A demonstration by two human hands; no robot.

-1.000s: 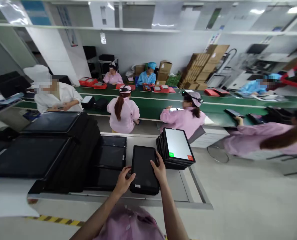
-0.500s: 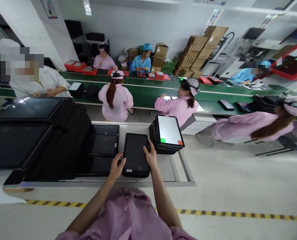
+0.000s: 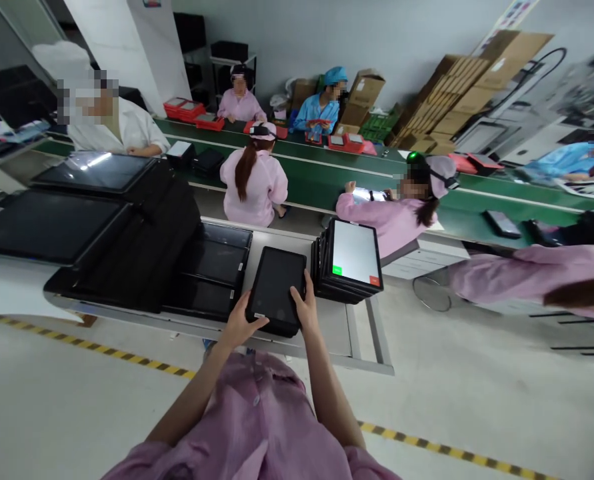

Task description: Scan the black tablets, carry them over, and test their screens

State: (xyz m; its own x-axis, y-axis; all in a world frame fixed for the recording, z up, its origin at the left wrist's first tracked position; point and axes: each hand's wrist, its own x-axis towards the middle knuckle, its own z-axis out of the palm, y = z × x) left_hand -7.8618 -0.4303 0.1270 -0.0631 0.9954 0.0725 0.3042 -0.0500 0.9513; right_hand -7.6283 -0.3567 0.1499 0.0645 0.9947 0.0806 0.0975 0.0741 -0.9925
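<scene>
A dark-screened tablet (image 3: 278, 283) lies before me on the grey bench, with more black edges showing under it. My left hand (image 3: 243, 323) grips its lower left corner, thumb over the front near a small white label. Along the right edge my right hand (image 3: 305, 308) holds it, thumb on the border and fingers round the side. To the right stands a stack of tablets (image 3: 355, 253); the top one has a lit white screen with green and red corner squares. More dark tablets (image 3: 211, 257) lie to the left.
Large black screens (image 3: 51, 223) are piled at the bench's left end. Beyond the bench (image 3: 327, 327) runs a green conveyor table (image 3: 307, 173) with several people in pink, blue or white along it. Cardboard boxes (image 3: 457, 93) lean by the wall. Yellow-black tape (image 3: 441, 450) marks the floor.
My view has turned, so the bench now slants. My left hand has moved from beside the tablet to grip its lower corner, and the tablet is slightly tilted.
</scene>
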